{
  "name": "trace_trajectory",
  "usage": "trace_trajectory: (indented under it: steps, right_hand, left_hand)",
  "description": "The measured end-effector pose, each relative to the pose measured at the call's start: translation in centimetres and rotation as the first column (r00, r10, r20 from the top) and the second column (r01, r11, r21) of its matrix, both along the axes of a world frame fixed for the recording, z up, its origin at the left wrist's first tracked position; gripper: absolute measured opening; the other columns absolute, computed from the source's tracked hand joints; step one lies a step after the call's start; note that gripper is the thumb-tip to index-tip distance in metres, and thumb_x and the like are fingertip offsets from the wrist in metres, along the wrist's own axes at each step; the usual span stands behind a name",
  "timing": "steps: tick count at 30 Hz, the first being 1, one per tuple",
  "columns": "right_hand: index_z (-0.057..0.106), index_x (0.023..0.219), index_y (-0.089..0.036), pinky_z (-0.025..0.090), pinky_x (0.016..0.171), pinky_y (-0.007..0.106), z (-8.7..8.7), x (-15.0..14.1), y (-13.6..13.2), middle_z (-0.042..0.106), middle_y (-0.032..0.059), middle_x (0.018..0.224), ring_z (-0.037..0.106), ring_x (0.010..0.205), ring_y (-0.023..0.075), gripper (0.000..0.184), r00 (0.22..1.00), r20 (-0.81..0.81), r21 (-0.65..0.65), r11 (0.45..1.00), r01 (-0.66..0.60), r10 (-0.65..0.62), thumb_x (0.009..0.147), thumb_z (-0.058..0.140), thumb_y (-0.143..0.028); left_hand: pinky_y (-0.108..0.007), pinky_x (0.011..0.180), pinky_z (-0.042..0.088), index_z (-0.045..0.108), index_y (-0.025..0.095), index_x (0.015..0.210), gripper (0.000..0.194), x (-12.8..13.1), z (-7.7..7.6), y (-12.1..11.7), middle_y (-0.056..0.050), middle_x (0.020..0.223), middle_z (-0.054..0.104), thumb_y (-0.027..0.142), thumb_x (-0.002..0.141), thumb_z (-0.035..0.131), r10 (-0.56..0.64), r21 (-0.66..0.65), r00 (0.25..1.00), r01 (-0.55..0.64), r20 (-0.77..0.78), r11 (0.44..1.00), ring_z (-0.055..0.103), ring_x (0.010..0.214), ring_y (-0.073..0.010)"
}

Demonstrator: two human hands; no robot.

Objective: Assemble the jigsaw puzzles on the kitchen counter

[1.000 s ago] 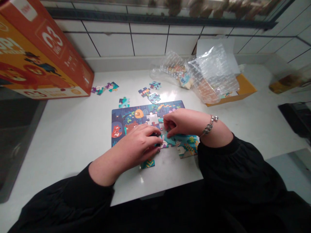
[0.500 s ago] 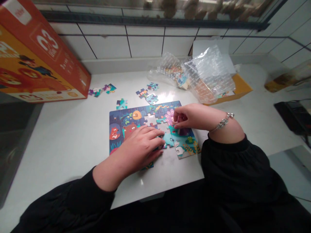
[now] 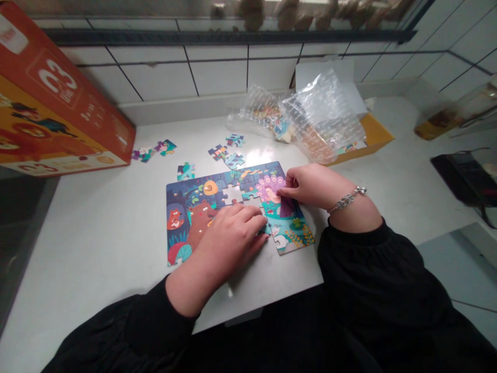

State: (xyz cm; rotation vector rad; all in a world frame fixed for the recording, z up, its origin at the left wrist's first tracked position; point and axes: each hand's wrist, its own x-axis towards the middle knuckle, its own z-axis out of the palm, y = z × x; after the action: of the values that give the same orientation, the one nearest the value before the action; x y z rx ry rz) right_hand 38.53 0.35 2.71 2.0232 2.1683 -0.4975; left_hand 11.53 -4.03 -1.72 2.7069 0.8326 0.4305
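A partly assembled jigsaw puzzle with a dark forest picture lies flat on the white table. My left hand lies palm down on its lower middle, fingers together and pressing the pieces. My right hand, with a silver bracelet on the wrist, rests curled at the puzzle's right edge, thumb and fingertips pressed on a piece by the pink peacock. A small gap shows in the puzzle's upper middle. Several loose pieces lie just behind the puzzle, and two more lie by the box.
An orange puzzle box leans at the back left. Crumpled clear plastic bags sit on a yellow tray at the back right. A tiled wall runs behind. The table's front edge is close to my body.
My right hand has slid from the puzzle's centre to its right edge. My left hand has flattened onto the lower middle pieces. The view has shifted right, so everything sits further left.
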Motion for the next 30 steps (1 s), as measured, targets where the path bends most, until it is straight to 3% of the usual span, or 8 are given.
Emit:
trace_trajectory:
  steps: [19, 30]
  right_hand:
    - [0.079, 0.087, -0.023, 0.039, 0.065, 0.034, 0.4, -0.3, 0.1, 0.08, 0.0074, 0.079, 0.068, 0.074, 0.0227, 0.036, 1.0, -0.004, -0.091, 0.996, 0.004, -0.005, 0.097, 0.074, -0.057]
    - [0.071, 0.079, -0.024, 0.037, 0.064, 0.033, -0.8, -0.2, 0.4, 0.078, 0.0064, 0.075, 0.066, 0.068, 0.0209, 0.043, 0.998, -0.062, -0.083, 0.997, -0.002, -0.003, 0.102, 0.065, -0.06]
  left_hand:
    - [-0.057, 0.106, 0.057, 0.079, 0.022, 0.102, 0.021, 0.2, -0.2, -0.3, -0.012, 0.13, 0.076, 0.032, 0.111, 0.064, 0.05, 0.01, 0.999, -0.05, 0.005, 0.999, 0.07, 0.118, -0.0325]
    - [-0.057, 0.107, 0.057, 0.078, 0.022, 0.121, 0.02, -1.0, -0.4, -0.7, -0.014, 0.141, 0.071, 0.033, 0.11, 0.067, -0.011, -0.019, 1.0, 0.01, -0.025, 1.0, 0.068, 0.124, -0.0346]
